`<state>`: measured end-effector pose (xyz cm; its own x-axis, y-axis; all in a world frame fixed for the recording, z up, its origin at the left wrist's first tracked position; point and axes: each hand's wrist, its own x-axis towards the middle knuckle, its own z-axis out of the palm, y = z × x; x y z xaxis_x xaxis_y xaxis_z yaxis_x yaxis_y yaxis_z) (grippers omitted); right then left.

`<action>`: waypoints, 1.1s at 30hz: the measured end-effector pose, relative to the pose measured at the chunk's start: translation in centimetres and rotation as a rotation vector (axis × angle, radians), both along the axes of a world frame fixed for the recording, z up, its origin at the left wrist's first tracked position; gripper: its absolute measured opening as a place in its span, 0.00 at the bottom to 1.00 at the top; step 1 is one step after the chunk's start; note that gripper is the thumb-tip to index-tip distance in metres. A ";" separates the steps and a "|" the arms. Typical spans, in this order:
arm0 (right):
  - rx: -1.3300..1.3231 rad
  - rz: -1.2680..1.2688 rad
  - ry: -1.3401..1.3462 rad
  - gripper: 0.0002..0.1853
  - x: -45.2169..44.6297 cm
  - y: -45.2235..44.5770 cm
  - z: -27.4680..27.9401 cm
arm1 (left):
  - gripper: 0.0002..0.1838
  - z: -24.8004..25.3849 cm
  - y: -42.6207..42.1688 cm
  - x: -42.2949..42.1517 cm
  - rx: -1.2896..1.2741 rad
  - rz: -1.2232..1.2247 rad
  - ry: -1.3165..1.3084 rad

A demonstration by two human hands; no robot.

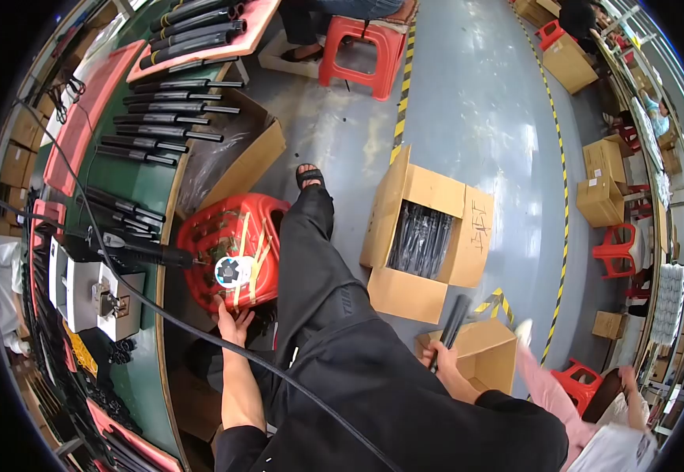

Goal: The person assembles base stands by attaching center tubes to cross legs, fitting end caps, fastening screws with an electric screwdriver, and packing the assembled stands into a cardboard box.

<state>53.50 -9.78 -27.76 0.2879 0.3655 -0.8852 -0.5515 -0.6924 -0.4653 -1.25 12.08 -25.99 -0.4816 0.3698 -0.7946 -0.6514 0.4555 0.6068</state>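
Note:
My left hand [234,322] is at the near edge of a red plastic stool [267,216], fingers spread; whether it bears any of the stool's weight I cannot tell. On the stool's seat lie yellowish straps [245,236] and a white roll with a dark centre [232,271]. My right hand [442,360] is closed around a black tube [455,321], which points up and away from me. Just beyond that hand stands an open cardboard box [491,358]. A larger open carton [428,287] on the floor holds several dark items in clear plastic [421,240].
Along my left runs a green workbench [141,315] with rows of black tubes [161,118] and a white machine [94,295]. A black cable [192,326] crosses the view. Another red stool [362,55] has a person on it. A person in pink [550,385] is at lower right.

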 end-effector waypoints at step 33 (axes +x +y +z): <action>0.299 -1.161 0.270 0.26 -4.6 26.4 -14.3 | 0.32 -0.9 -1.2 -0.9 -0.086 0.028 0.045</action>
